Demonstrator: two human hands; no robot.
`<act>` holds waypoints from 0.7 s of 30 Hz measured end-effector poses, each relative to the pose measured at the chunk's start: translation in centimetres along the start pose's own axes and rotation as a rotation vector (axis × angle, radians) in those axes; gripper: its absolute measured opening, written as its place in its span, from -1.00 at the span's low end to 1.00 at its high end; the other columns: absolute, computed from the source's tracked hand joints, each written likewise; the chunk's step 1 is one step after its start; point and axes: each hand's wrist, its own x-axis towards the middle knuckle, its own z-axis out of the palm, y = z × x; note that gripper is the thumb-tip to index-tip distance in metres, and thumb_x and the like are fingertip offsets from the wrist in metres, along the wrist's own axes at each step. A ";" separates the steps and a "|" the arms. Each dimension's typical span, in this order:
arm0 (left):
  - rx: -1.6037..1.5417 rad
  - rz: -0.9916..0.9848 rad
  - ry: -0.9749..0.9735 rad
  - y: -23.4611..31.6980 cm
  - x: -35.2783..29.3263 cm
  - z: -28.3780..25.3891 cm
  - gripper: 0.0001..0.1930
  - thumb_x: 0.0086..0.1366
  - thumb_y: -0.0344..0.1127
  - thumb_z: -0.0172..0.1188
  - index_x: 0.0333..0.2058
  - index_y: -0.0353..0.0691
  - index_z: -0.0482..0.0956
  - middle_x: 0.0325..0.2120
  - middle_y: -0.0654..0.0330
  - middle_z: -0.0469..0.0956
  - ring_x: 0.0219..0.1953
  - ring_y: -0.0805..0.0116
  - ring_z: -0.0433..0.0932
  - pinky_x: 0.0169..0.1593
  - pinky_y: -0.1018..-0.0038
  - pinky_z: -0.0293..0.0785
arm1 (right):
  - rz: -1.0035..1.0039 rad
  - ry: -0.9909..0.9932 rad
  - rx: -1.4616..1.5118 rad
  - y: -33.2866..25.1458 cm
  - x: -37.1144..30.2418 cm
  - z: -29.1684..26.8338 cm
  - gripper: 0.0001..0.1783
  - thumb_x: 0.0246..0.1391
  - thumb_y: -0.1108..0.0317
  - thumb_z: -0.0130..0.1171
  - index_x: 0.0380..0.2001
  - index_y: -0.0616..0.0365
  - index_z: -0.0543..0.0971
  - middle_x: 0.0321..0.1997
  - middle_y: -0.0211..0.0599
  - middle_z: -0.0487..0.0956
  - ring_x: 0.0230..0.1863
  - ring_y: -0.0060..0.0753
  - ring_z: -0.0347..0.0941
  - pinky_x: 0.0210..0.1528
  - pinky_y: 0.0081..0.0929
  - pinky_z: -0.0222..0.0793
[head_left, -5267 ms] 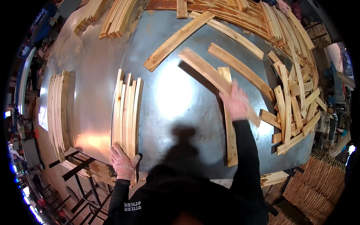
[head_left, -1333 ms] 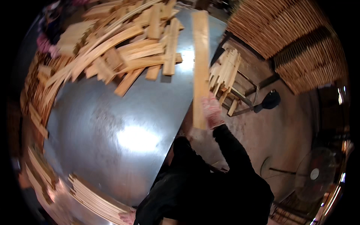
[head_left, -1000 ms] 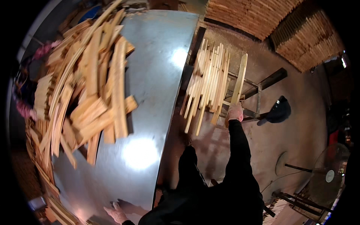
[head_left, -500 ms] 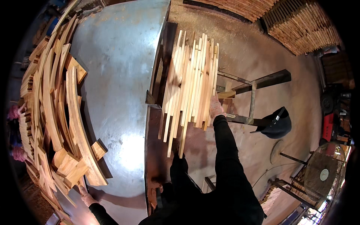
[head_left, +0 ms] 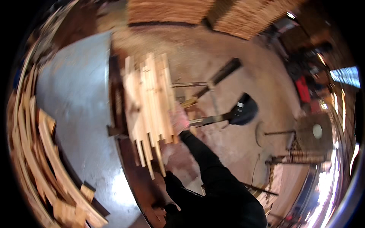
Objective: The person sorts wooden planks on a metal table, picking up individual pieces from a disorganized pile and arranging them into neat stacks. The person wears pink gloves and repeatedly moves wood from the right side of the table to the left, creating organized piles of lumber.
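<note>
My right hand [head_left: 179,118], in a pinkish work glove, is at the right edge of a bundle of pale wooden strips [head_left: 149,98]. It appears to touch the outermost strip, but motion blur smears its fingers. The strips lie side by side, their near ends uneven, a few reaching farther toward me. My left hand is out of view. To the left, curved wooden pieces [head_left: 57,159] lie heaped along a grey metal tabletop [head_left: 76,98]. A short wood block [head_left: 88,191] sits beside the nearest curved piece.
A dark metal frame [head_left: 224,72] stands right of the strips, with a dark cap-like object [head_left: 243,110] hanging at its end. Farther right is a round fan [head_left: 313,133]. Stacked wood [head_left: 171,13] lines the far side of the floor.
My view has swung to the right, so the table and strips appear farther left. My left hand has dropped out of view. My right hand remains beside the strips.
</note>
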 end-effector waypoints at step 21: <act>-1.302 -0.518 -0.719 -30.0 -18.6 -7.6 -0.66 0.24 -0.05 0.32 -0.38 -0.25 0.55 -0.65 0.18 0.51 -0.73 0.43 0.41 -0.60 0.46 0.37 | -0.078 -2.591 -1.619 30.9 -32.5 54.0 0.36 -0.44 -0.24 0.53 0.44 0.01 0.13 0.42 0.15 0.17 0.46 0.24 0.02 0.51 0.14 -0.21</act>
